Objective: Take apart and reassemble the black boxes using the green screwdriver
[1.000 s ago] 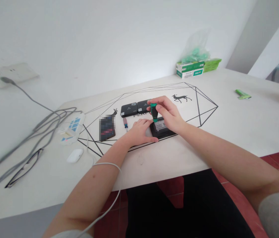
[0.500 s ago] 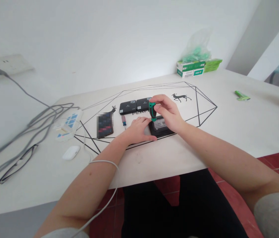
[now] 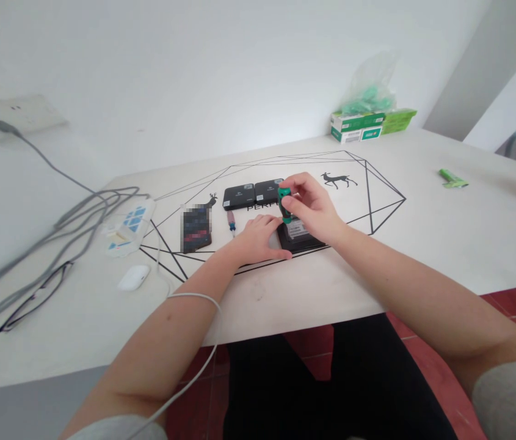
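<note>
My right hand (image 3: 310, 205) is closed round the green-and-black handle of a short screwdriver (image 3: 284, 205), held upright; its tip is hidden. Beneath it lies a flat black device (image 3: 303, 245), with a pale-labelled part (image 3: 295, 230) showing in it. My left hand (image 3: 258, 239) grips the device's left side, the thumb along the near edge and the fingers at the far corner. Just behind are two black boxes (image 3: 239, 197) side by side. A second, smaller screwdriver (image 3: 231, 221) with a reddish handle lies left of my left hand.
A phone with a blurred screen (image 3: 196, 227), a white earphone case (image 3: 134, 277), a power strip (image 3: 129, 226), grey cables (image 3: 79, 235) and glasses (image 3: 35, 297) lie to the left. Green-and-white boxes (image 3: 357, 125) stand by the wall. A white cable (image 3: 214, 354) crosses my left forearm.
The view has shifted slightly, so the table's things appear a little further right. The right hand's grip on the screwdriver looks slightly altered; the left hand stays on the device.
</note>
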Motion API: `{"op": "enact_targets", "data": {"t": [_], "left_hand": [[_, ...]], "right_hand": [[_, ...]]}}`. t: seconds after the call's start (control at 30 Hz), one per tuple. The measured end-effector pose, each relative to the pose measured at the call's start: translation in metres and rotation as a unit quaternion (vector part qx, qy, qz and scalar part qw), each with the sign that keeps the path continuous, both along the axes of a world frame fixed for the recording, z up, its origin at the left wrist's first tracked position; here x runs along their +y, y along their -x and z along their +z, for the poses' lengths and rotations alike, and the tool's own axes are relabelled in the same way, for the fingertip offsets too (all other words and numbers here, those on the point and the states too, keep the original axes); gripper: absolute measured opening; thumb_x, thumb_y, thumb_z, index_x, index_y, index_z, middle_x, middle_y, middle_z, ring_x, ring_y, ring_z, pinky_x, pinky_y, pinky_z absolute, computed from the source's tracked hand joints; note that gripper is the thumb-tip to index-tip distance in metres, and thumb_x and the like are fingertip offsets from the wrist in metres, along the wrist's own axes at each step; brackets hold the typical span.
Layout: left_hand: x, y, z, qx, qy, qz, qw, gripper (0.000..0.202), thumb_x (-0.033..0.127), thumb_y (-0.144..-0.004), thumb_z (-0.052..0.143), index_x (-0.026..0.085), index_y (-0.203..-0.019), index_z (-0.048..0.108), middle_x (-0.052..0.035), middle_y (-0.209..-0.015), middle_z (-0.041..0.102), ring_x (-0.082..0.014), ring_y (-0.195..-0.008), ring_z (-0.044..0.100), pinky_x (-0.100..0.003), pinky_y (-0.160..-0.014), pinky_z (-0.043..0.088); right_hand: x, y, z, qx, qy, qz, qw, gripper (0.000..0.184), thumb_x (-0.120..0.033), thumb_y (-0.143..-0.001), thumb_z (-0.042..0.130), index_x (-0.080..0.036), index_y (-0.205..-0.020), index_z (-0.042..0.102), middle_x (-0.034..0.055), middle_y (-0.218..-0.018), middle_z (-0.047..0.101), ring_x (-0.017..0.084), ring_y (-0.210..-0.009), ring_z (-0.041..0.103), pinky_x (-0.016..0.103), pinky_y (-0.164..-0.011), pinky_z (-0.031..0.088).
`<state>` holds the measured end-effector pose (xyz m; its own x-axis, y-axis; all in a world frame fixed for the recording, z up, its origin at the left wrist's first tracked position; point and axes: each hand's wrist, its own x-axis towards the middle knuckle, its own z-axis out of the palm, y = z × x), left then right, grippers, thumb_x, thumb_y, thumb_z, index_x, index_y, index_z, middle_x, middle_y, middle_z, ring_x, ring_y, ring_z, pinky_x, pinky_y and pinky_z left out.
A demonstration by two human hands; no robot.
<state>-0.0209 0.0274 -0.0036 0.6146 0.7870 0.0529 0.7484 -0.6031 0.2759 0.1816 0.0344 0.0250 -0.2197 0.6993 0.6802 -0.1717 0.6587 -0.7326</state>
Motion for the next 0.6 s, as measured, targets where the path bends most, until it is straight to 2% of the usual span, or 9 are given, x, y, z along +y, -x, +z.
{"op": "enact_targets", "data": {"t": [0.13,0.2,0.33,0.47,0.6], "left_hand": [[-0.0009,-0.0009,0.0002,-0.006,-0.007,-0.001,1.000,0.094,0.081,-0.081,0.069,0.021,-0.151,0.052,-0.0199,-0.148,0.055,-0.0434,-0.138,0.048,-0.061,-0.116,0.038],[-0.0009,-0.0010,0.0003,-0.005,-0.004,-0.002,1.000,0.094,0.081,-0.081,0.069,0.020,-0.151,0.052,-0.0202,-0.149,0.054,-0.0435,-0.139,0.046,-0.061,-0.116,0.037],[-0.0002,-0.0006,0.0002,-0.001,0.004,-0.001,1.000,0.097,0.082,-0.082,0.068,0.020,-0.154,0.049,-0.0211,-0.151,0.052,-0.0433,-0.141,0.045,-0.062,-0.117,0.036],[0.0000,-0.0002,0.0004,-0.009,0.004,-0.007,1.000,0.100,0.081,-0.082,0.068,0.023,-0.159,0.044,-0.0200,-0.155,0.051,-0.0440,-0.143,0.044,-0.063,-0.117,0.035],[-0.0008,-0.0007,0.0012,-0.011,0.003,-0.002,1.000,0.096,0.082,-0.081,0.068,0.024,-0.156,0.048,-0.0191,-0.151,0.054,-0.0448,-0.139,0.047,-0.063,-0.116,0.037]], "right_hand": [[-0.0026,-0.0005,0.0025,0.016,0.034,0.037,0.999,0.020,-0.041,-0.099,0.060,-0.026,-0.112,0.060,0.0044,-0.109,0.068,0.020,-0.097,0.067,0.040,-0.086,0.059],[-0.0021,0.0011,0.0015,0.024,0.042,0.053,0.997,0.022,-0.043,-0.099,0.060,-0.027,-0.114,0.057,0.0037,-0.107,0.068,0.019,-0.094,0.067,0.038,-0.082,0.060],[0.0009,0.0040,-0.0033,0.015,0.013,0.010,1.000,0.034,-0.049,-0.092,0.073,-0.028,-0.111,0.055,0.0014,-0.101,0.061,0.016,-0.085,0.059,0.030,-0.069,0.054],[0.0020,0.0035,-0.0057,0.006,-0.013,-0.020,1.000,0.040,-0.050,-0.086,0.081,-0.028,-0.110,0.057,0.0007,-0.100,0.057,0.015,-0.084,0.055,0.031,-0.072,0.053],[-0.0009,0.0013,-0.0025,-0.009,0.006,-0.003,1.000,0.029,-0.048,-0.094,0.069,-0.027,-0.114,0.063,0.0050,-0.112,0.064,0.019,-0.093,0.062,0.037,-0.080,0.059]]}}
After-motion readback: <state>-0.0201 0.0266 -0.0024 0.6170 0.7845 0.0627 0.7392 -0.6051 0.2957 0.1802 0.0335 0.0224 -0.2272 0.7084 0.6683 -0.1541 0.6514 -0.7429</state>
